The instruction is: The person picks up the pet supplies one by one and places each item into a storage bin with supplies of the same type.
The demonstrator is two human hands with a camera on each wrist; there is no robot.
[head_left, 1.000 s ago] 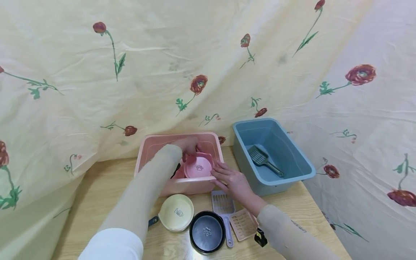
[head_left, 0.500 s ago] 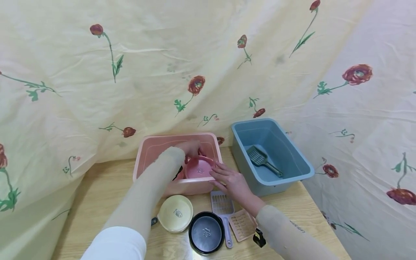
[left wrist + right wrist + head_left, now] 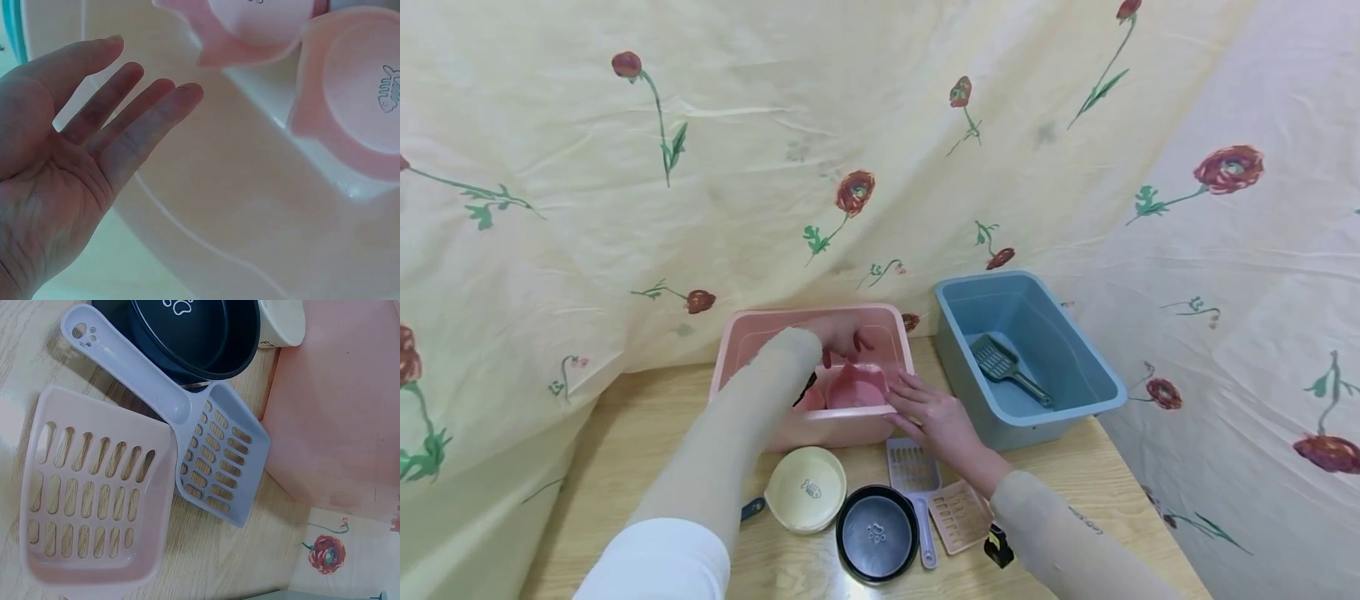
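Note:
My left hand (image 3: 846, 333) hovers inside the pink tub (image 3: 820, 425), fingers extended and apart from the bowls below. A pink cat-eared bowl (image 3: 859, 385) sits by the tub's front right corner, beneath that hand. The left wrist view shows this bowl (image 3: 262, 37) beside a second pink bowl with a fish mark (image 3: 350, 94), my left hand (image 3: 81, 125) empty next to them. My right hand (image 3: 934, 417) rests with straight fingers on the tub's front right rim; the right wrist view does not show it.
Right of the tub, a blue tub (image 3: 1037, 412) contains a dark green slotted litter scoop (image 3: 997, 360). In front lie a cream bowl (image 3: 807, 490), a black bowl (image 3: 877, 533), a lilac scoop (image 3: 913, 467) and a pale pink scoop (image 3: 961, 517). A floral cloth hangs behind.
The pink bowl has gone down into the tub, and my left hand has released it and lifted off. My right hand has stayed at the rim.

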